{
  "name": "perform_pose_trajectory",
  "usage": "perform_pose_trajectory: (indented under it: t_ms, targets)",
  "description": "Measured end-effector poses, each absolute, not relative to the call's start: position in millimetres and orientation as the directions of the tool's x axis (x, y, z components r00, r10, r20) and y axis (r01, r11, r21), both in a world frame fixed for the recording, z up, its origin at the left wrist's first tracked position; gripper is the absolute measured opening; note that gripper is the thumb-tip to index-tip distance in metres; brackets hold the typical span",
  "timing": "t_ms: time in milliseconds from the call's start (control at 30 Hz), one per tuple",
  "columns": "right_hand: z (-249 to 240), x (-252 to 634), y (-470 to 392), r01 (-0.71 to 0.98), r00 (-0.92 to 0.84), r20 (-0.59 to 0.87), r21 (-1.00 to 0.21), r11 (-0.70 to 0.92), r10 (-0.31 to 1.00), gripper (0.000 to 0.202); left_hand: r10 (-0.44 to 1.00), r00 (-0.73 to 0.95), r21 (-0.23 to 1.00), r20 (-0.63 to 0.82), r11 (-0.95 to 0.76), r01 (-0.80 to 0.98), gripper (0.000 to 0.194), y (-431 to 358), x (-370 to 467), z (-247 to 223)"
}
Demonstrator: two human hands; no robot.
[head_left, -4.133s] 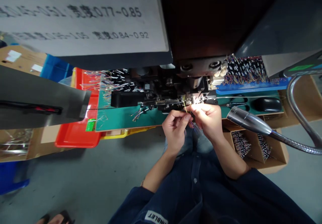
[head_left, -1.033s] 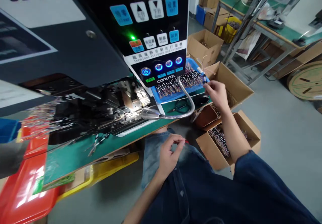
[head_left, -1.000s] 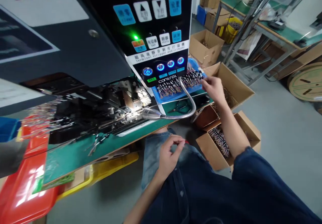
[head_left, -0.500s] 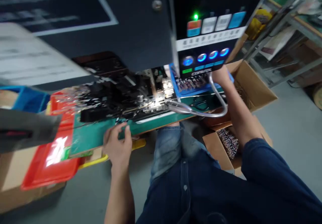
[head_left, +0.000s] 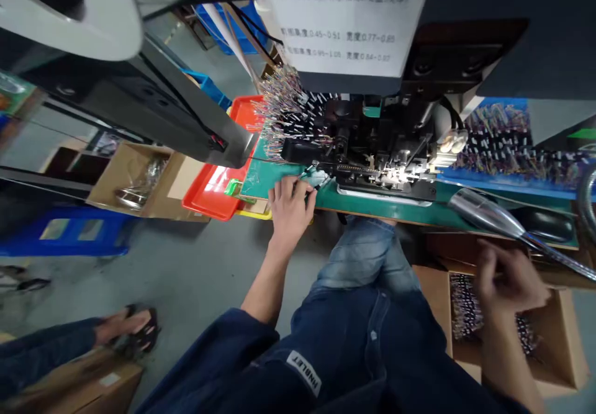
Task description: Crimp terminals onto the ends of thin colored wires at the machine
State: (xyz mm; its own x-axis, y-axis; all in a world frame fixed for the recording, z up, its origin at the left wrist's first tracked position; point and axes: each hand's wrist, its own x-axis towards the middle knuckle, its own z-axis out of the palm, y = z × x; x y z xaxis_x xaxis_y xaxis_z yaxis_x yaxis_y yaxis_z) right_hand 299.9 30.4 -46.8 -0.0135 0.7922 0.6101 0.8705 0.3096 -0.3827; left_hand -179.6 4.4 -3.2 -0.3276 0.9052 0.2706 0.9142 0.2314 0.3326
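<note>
My left hand point(head_left: 291, 209) rests at the front edge of the green work surface point(head_left: 265, 178), fingers bent around something small and dark that I cannot make out. Just beyond its fingertips lies a small dark tool-like item point(head_left: 319, 175). To the right of it stands a black machine point(head_left: 354, 147) with a lit metal working area point(head_left: 395, 175). My right hand point(head_left: 510, 277), blurred, hangs in front of the bench above a cardboard box point(head_left: 565, 339) of wire bundles. Its index finger points left and the other fingers are curled; whether it holds anything is unclear.
Wire bundles point(head_left: 293, 103) pile up left of the machine, near a red tray point(head_left: 209, 190). More lie in a blue tray point(head_left: 503, 179) at right. A flexible metal lamp point(head_left: 488, 212) crosses the bench edge. A person's foot point(head_left: 135, 322) shows lower left.
The view has swung left. My right hand has come back from beside the control panel to above the cardboard box. My left hand stays at the bench edge, its fingers closer to the dark item.
</note>
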Motion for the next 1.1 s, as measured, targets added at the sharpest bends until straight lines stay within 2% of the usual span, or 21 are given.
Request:
perform_pose_trajectory:
  t_ms: [33, 100, 200, 300, 367, 500, 633, 733, 833, 933, 1000, 1100]
  targets:
    - [-47.4, 279.3, 16.4, 0.789, -0.1, 0.62, -0.427, 0.441, 0.778, 0.017, 0.899, -0.339, 0.368, 0.278, 0.226, 0.902, 0.009, -3.7, -176.9, 0.3]
    - [-46.9, 235.5, -1.7, 0.621, -0.229, 0.548, -0.554, 0.555, 0.804, 0.016, 0.889, -0.386, 0.524, 0.246, 0.213, 0.825, 0.005, -20.5, -169.4, 2.0]
    - [-48.3, 171.3, -10.4, 0.41, -0.327, 0.329, -0.795, 0.446, 0.886, 0.018, 0.874, -0.483, 0.832, 0.058, 0.225, 0.507, 0.015, -40.5, -155.0, -10.9]
    - [-52.9, 117.5, -8.2, 0.271, -0.446, 0.146, -0.918, 0.288, 0.883, 0.023, 0.818, -0.571, 0.948, -0.068, 0.231, 0.217, 0.031, -47.7, -142.5, -30.6]
    - [-54.1, 91.0, -4.2, 0.227, -0.508, 0.083, -0.947, 0.226, 0.857, 0.024, 0.79, -0.61, 0.964, -0.056, 0.202, 0.173, 0.036, -48.7, -135.9, -38.2]
    - [-48.5, 61.8, 2.0, 0.177, -0.608, -0.055, -0.982, 0.068, 0.792, 0.031, 0.794, -0.608, 0.969, 0.007, 0.144, 0.199, 0.032, -59.4, -119.4, -38.5]
    - [-45.5, 56.0, -6.9, 0.047, -0.704, -0.119, -0.991, -0.122, 0.7, 0.036, 0.813, -0.572, 0.992, -0.108, 0.128, -0.006, 0.039, -78.5, -94.0, -39.3]
    - [-45.0, 63.7, -19.4, -0.01, -0.654, -0.158, -0.976, -0.217, 0.74, 0.045, 0.859, -0.489, 0.988, -0.151, 0.111, -0.111, 0.04, -84.6, -79.8, -40.2]
    - [-37.8, 81.1, -26.7, -0.069, -0.631, -0.212, -0.943, -0.326, 0.746, 0.048, 0.905, -0.425, 0.988, -0.022, -0.045, -0.148, 0.042, -78.9, -80.7, -35.8]
    - [-24.9, 102.4, -26.3, -0.08, -0.666, -0.241, -0.918, -0.389, 0.706, 0.049, 0.86, -0.507, 0.96, 0.065, -0.192, -0.203, 0.047, -59.9, -93.3, -27.6]
    - [-16.9, 114.5, -23.6, -0.068, -0.69, -0.239, -0.918, -0.39, 0.684, 0.048, 0.885, -0.465, 0.96, 0.017, -0.144, -0.239, 0.047, -42.4, -100.2, -22.7]
    - [-10.0, 126.1, -19.4, -0.061, -0.706, -0.233, -0.921, -0.385, 0.669, 0.047, 0.968, -0.244, 0.965, -0.063, -0.003, -0.261, 0.038, -17.9, -99.1, -18.5]
